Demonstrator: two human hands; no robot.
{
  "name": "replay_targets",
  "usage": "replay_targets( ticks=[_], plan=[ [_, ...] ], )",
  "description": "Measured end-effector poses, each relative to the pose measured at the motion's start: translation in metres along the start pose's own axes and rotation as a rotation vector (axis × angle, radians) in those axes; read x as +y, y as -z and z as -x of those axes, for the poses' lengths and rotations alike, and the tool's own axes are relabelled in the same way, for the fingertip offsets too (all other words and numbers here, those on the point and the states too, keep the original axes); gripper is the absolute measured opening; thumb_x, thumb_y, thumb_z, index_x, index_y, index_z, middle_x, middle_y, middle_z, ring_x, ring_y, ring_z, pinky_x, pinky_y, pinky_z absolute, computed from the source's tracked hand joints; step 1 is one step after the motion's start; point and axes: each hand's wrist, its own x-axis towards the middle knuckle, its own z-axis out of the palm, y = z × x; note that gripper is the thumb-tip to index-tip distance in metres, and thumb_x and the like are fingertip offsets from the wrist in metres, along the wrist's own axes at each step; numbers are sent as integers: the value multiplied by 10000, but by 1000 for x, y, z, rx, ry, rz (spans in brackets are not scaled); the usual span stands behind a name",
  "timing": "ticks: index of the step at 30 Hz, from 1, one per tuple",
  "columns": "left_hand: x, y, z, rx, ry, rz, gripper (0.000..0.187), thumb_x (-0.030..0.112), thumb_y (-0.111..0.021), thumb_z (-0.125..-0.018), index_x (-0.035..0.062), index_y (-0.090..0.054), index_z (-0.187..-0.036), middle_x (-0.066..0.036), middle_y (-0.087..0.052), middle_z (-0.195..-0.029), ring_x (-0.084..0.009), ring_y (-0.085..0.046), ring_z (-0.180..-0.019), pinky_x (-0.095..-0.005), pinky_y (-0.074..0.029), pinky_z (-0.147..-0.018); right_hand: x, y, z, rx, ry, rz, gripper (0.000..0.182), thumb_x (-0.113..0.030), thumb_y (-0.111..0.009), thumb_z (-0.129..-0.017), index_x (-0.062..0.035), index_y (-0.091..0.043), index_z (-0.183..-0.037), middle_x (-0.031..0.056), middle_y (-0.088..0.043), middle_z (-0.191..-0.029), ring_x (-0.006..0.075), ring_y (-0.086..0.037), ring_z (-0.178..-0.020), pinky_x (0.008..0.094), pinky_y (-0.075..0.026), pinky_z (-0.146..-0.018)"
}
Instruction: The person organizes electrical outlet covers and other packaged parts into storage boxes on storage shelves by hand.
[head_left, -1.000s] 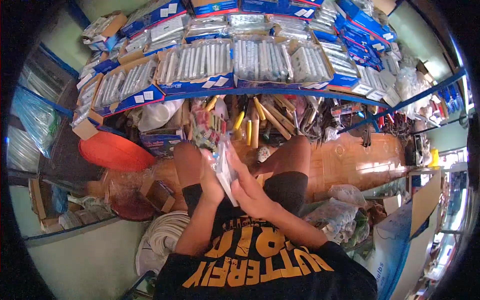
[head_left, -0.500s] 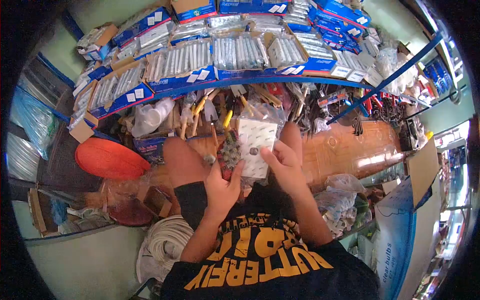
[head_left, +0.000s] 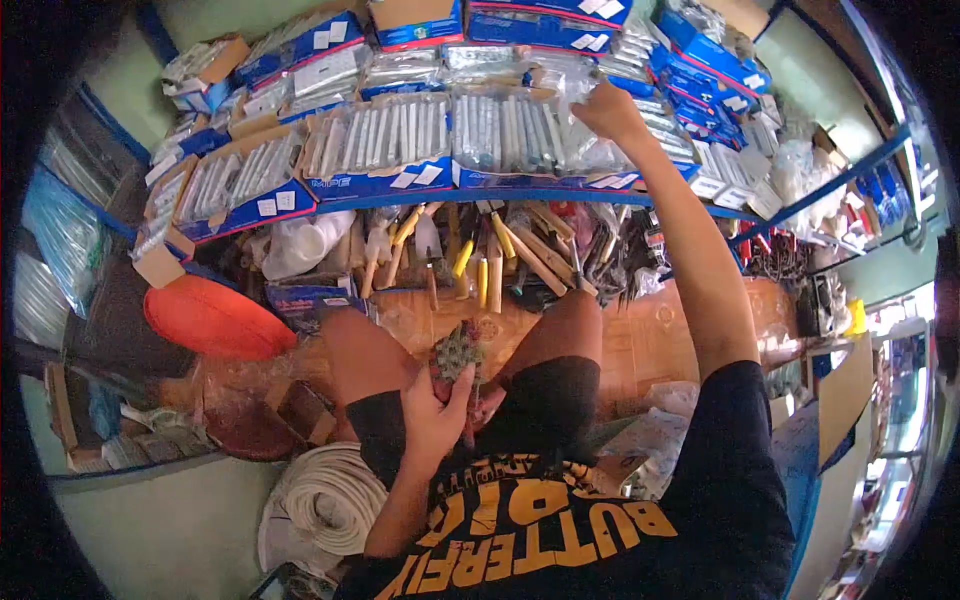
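Note:
My left hand is closed around a crumpled, checked cloth in dark green-grey and red, held low between my knees. Stretched out to the far shelf, my right hand is closed at the top of a clear plastic bag. The bag hangs against a blue carton filled with a row of flat, plastic-wrapped packets. Its contents are blurred, and the fingertips are partly hidden.
More blue cartons of wrapped packets fill the shelf. Below it lie trowels and yellow-handled tools. A red round cushion is at the left, a coil of white cable beside me. A blue shelf bar slants across the right.
My right hand has moved from my lap up to the shelf. The white plate in its plastic bag is no longer in front of me. My left hand still holds the cloth.

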Motion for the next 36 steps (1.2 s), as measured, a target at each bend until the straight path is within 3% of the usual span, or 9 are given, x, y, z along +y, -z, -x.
replay_targets(
  ticks=[7, 10, 12, 16, 22, 24, 27, 34, 36],
  plan=[
    [-21, 12, -6, -39, 175, 47, 248, 185, -650, -863, -34, -589, -962, -139, -658, -788, -203, -651, -714, -329, -486, -648, -41, -11, -10, -314, 44, 302, 364, -262, -550, -752, 34, -671, -926, 245, -650, -973, 394, -638, -921, 432, -508, -838],
    [-38, 11, -8, -224, 301, 79, 394, 139, -626, -883, -38, -493, -1209, -138, -590, -1085, -225, -566, -996, -341, -424, -890, -46, 5, -8, -539, -150, 114, 533, -445, -503, -832, 60, -621, -958, 269, -615, -1025, 398, -600, -992, 437, -472, -871],
    [-47, 4, -8, -51, 51, 10, 314, 196, -647, -864, -42, -561, -1050, -151, -657, -859, -248, -651, -777, -350, -487, -699, -43, 8, -7, -550, -64, 137, 525, -427, -489, -847, 66, -616, -978, 274, -620, -991, 412, -597, -968, 432, -469, -869],
    [-54, 0, -9, -161, 205, 72, 339, 180, -641, -865, -44, -537, -1098, -164, -648, -900, -262, -645, -807, -350, -483, -722, 25, -47, -34, -546, 95, 59, 557, -450, -476, -872, 89, -610, -916, 288, -633, -954, 383, -632, -862, 453, -486, -789],
    [-53, -13, -15, -207, 174, 77, 338, 177, -641, -865, -42, -531, -1098, -147, -636, -904, -246, -634, -811, -346, -479, -726, -38, -16, -24, -611, -539, -191, 501, -357, -428, -889, 115, -589, -844, 231, -635, -751, 309, -643, -578, 424, -527, -579],
    [-48, -14, -17, -248, 206, 114, 313, 184, -641, -867, -34, -535, -1063, -130, -627, -878, -226, -621, -795, -347, -477, -715, -25, -20, -20, -688, -449, -185, 465, -367, -440, -898, 43, -532, -1095, 173, -636, -853, 268, -639, -592, 418, -544, -529],
    [-62, -16, -12, -278, 213, 118, 282, 181, -638, -870, -29, -535, -1028, -116, -619, -851, -201, -611, -771, -349, -476, -698, -31, 1, -5, -576, -631, -1022, 585, -526, -450, -910, -20, -495, -1200, 79, -505, -629, 149, -465, -437, 323, -497, -463],
    [-59, -15, -8, -303, 535, 299, 261, 165, -643, -870, -33, -544, -1007, -117, -624, -860, -192, -611, -789, -345, -473, -716, -56, 6, -10, -638, -598, -678, 642, -633, -406, -892, -15, -498, -1040, 48, -425, -620, 140, -418, -441, 330, -464, -429],
    [-47, -13, -14, -216, 186, 111, 263, 158, -641, -871, -38, -550, -1021, -124, -628, -872, -199, -614, -805, -342, -473, -735, -62, 5, -6, -584, -604, -682, 642, -625, -406, -894, -11, -505, -1051, 75, -465, -639, 158, -469, -466, 337, -484, -447]
  ],
)
